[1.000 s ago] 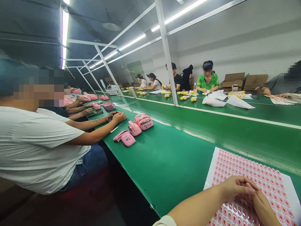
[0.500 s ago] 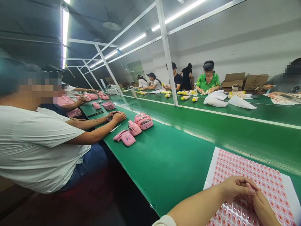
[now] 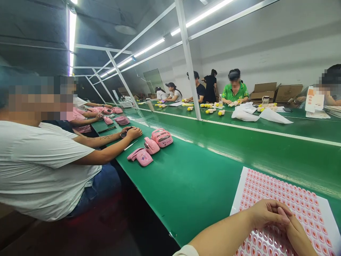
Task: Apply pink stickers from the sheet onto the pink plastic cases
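The left hand and the right hand are folded together over a sheet of pink stickers, loosely curled; whether anything is gripped between them cannot be told. The sheet, spread beneath both hands on a green table, is apparently laid flat so every row can be reached. Pink cases (bunched closely) are set well left of the hands, probably for easy reach by a co-worker.

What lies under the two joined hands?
A white sheet bearing pink pieces, on the green table. Pieces directly beneath the left hand and right hand are covered.
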### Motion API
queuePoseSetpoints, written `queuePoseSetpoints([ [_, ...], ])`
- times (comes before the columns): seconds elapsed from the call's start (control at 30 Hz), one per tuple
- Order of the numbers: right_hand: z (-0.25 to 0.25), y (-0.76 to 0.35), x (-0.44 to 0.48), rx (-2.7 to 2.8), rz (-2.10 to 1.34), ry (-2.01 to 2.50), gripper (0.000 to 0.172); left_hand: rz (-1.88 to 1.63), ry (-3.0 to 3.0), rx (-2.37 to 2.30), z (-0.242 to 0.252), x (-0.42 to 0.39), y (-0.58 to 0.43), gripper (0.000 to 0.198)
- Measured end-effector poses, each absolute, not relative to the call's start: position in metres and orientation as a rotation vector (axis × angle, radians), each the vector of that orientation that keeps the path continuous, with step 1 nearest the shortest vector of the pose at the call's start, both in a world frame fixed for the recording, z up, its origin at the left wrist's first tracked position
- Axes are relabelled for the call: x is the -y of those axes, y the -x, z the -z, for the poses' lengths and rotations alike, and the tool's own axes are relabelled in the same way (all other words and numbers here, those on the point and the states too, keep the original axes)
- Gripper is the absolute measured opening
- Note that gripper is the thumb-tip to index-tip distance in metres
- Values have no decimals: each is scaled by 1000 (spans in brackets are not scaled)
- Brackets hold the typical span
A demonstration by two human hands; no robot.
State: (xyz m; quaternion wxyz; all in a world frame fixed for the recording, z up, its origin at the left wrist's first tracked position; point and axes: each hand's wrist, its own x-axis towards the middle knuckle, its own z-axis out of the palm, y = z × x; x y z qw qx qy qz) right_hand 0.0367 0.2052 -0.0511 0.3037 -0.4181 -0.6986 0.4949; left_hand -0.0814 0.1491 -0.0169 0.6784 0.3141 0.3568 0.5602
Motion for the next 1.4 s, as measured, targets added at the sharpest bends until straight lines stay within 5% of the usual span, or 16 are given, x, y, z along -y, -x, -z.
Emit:
queuePoseSetpoints([
  [0.77,37,-26,-187,1823,-1517,1025,60,-1283,-928,-782,19,-144,86,45],
  [1.4,34,-24,-186,2017,-1358,860,35,-1216,-1040,-861,15,-142,83,38],
])
